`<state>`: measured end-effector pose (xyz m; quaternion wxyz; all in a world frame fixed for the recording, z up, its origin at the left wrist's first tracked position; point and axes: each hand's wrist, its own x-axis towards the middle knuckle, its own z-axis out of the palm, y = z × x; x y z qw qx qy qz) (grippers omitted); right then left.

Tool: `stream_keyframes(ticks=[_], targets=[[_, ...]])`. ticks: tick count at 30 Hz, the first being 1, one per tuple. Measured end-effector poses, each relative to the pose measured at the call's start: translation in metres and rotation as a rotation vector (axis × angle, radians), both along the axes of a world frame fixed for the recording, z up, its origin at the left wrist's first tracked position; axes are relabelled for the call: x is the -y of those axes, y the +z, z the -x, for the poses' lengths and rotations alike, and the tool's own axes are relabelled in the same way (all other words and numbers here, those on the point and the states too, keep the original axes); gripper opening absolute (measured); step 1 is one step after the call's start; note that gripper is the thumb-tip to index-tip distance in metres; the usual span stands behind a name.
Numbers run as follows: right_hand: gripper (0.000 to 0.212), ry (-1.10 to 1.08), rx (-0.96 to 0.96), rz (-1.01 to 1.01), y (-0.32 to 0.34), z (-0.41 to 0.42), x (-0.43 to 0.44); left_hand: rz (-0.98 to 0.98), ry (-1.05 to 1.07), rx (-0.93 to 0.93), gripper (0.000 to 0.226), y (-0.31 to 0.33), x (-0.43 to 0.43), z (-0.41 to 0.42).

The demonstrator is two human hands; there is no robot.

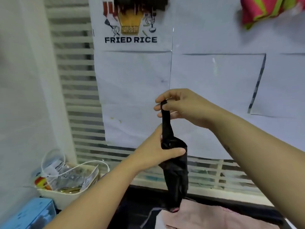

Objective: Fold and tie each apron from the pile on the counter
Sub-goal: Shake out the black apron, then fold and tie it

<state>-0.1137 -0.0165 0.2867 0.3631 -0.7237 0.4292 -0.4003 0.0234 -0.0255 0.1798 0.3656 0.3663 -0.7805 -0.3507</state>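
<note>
white basket (66, 199) beside blue box (33, 214), fried rice poster (132, 76) behind.

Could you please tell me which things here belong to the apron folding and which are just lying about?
Job: black apron bundle, its strap, left hand, right hand, pink cloth on the counter (probably the pile).
Lying about: white basket of packets, blue box, fried rice poster.
</note>
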Motion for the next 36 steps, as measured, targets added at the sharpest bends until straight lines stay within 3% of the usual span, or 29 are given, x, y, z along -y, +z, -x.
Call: stream_keyframes(ticks=[4, 6, 11, 16, 19, 22, 26, 30, 34, 36], targets=[[0.022, -0.005, 0.084, 0.006, 0.008, -0.021, 0.013, 0.023, 0.089, 0.001, 0.06, -0.007, 0.011, -0.022], [0.026, 0.013, 0.128, 0.025, 0.009, -0.038, 0.019, 0.034, 0.139, -0.009, 0.043, -0.005, 0.019, -0.04], [0.042, -0.075, 0.048, 0.333, 0.03, -0.082, 0.034, -0.04, 0.106, -0.162, 0.019, 0.042, 0.033, -0.079], [0.034, -0.302, -0.047, 0.741, 0.082, -0.11, 0.05, 0.032, 0.073, -0.456, 0.075, 0.116, 0.044, -0.114], [0.03, -0.333, -0.062, 0.852, 0.119, -0.123, 0.062, 0.065, 0.071, -0.577, 0.081, 0.144, 0.052, -0.128], [0.028, -0.348, -0.102, 0.927, 0.153, -0.139, 0.073, 0.16, 0.085, -0.541, 0.082, 0.159, 0.06, -0.135], [0.029, -0.287, -0.06, 0.971, 0.186, -0.168, 0.078, 0.262, 0.105, -0.486, 0.104, 0.167, 0.061, -0.132], [0.029, -0.17, 0.002, 0.987, 0.213, -0.219, 0.083, 0.362, 0.139, -0.471, 0.102, 0.189, 0.071, -0.156], [0.03, -0.077, 0.12, 0.955, 0.228, -0.265, 0.085, 0.435, 0.312, -0.446, 0.079, 0.209, 0.069, -0.204], [0.029, -0.026, 0.195, 0.917, 0.232, -0.289, 0.087, 0.497, 0.441, -0.401, 0.08, 0.216, 0.063, -0.238]])
